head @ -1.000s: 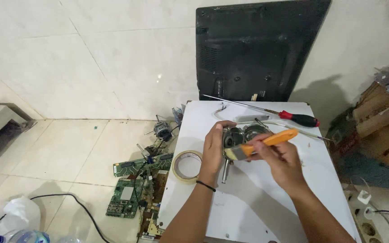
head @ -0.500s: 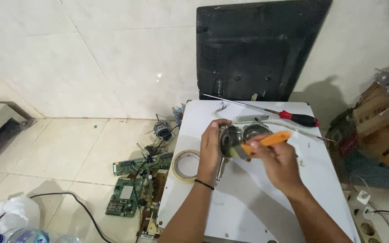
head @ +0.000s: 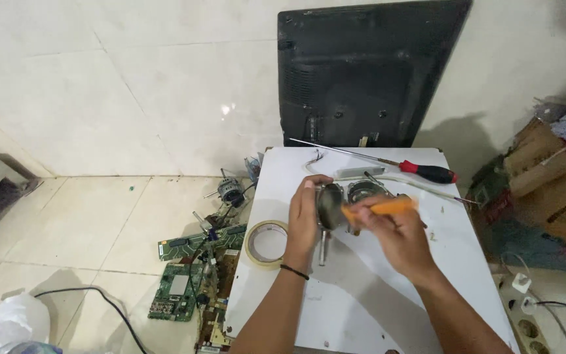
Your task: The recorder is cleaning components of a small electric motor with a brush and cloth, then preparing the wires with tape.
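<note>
Near edge of view: both forearms come up from the bottom onto a white tabletop (head: 361, 308). A dark band sits on the left wrist.

Left hand (head: 304, 219): fingers curled around the side of a round metal motor part (head: 330, 204), gripping it and holding it on edge above the table, near the table's middle. A thin metal shaft (head: 323, 248) hangs down from the part towards the tabletop.

Right hand (head: 391, 236): closed around an orange-handled tool (head: 381, 208), handle pointing right, working end laid against the motor part. The tool's tip is blurred; its exact kind can't be made out.

Just left of the left hand, a roll of pale tape (head: 266, 244) lies flat at the table's left edge.

Behind the hands, touching or just beside them: a second round metal housing (head: 365, 190) resting on the table. Beyond that, a white cable (head: 420, 184) running right, and a long screwdriver with red and black handle (head: 427, 172) lying across the far part of the table.

On the tiled floor to the left: green circuit boards (head: 181, 295), a small motor (head: 232, 191), a black cord (head: 99, 301), a white plastic bag (head: 14, 321).

Far end: a black monitor back (head: 368, 72) leans against the wall. Cardboard boxes (head: 545, 177) at right; a power strip (head: 528, 321) at lower right.
</note>
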